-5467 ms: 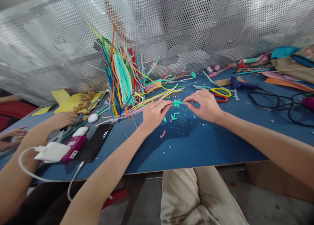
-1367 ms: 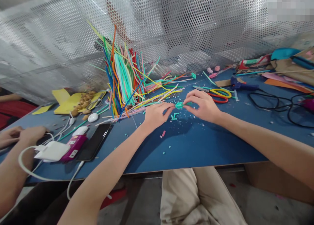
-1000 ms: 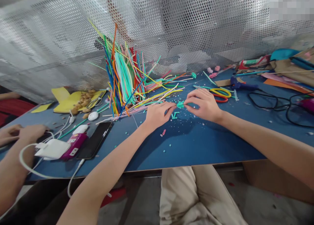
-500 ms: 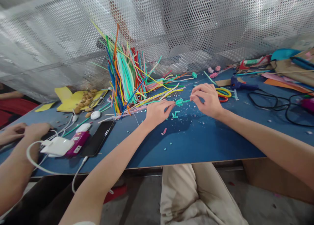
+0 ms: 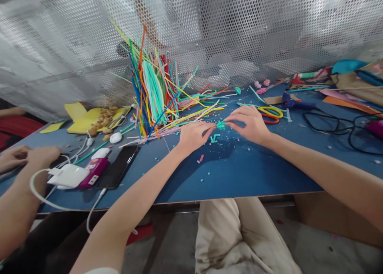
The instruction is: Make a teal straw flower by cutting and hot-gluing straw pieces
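A small teal pipe-cleaner cluster [image 5: 221,125], shaped like a flower, is held between my two hands just above the blue table. My left hand [image 5: 194,136] pinches it from the left with thumb and fingertips. From the right, my right hand [image 5: 247,123] closes its thumb and fingers at the cluster's edge. Short cut teal pieces [image 5: 214,138] lie on the table just below it. Pink scraps [image 5: 200,158] are nearer to me. Yellow and red loops [image 5: 271,113], like scissor handles, lie beside my right hand.
A tall bundle of colourful pipe cleaners [image 5: 155,90] stands behind my left hand. A phone [image 5: 118,168], white charger [image 5: 68,176] and cables lie left, near a co-worker's hands [image 5: 42,156]. At right are a blue glue gun [image 5: 296,102] and black cord [image 5: 341,126]. A perforated metal panel [image 5: 239,30] borders the back.
My right hand has moved left, up to the teal cluster; the strand that showed between its fingers and the cluster is now mostly covered. My left hand keeps its pinch.
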The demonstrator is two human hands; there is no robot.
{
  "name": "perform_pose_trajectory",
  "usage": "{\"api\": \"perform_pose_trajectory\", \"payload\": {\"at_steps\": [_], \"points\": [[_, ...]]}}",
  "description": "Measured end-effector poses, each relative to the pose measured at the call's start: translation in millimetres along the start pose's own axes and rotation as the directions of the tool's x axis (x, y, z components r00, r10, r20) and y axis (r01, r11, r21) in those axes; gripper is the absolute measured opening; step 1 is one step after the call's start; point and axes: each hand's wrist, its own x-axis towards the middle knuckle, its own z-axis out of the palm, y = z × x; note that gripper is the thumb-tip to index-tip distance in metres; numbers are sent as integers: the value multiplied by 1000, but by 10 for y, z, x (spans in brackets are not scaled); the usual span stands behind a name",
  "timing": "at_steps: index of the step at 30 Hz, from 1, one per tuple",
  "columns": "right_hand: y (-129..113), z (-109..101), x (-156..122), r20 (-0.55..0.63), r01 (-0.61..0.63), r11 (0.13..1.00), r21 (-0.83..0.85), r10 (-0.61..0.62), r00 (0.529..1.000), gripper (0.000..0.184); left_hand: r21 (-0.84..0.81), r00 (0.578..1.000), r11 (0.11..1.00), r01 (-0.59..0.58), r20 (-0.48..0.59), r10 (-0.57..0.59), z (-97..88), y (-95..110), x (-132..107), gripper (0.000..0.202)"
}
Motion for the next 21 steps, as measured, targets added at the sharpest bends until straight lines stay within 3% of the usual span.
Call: {"api": "perform_pose_trajectory", "payload": {"at_steps": [11, 13, 16, 19, 21], "points": [[27, -49, 30, 0, 9, 999, -39, -9, 1000, 14, -21, 997, 997, 73, -28, -73, -17, 9, 4, 31], [57, -200, 75, 30, 34, 996, -81, -32, 999, 12, -20, 995, 995, 93, -41, -94, -17, -5, 8, 31], [98, -597, 141, 62, 92, 981, -172, -82, 995, 12, -25, 988, 990, 140, -68, -142, -11, -31, 16, 32], [208, -1056, 115, -57, 17, 963, -269, -34, 998, 26, -46, 985, 986, 163, -58, -165, -10, -45, 21, 34], [422, -1299, 14, -71, -108, 939, -327, 90, 993, 30, -50, 984, 985, 166, -53, -168, -14, -50, 24, 35]]}}
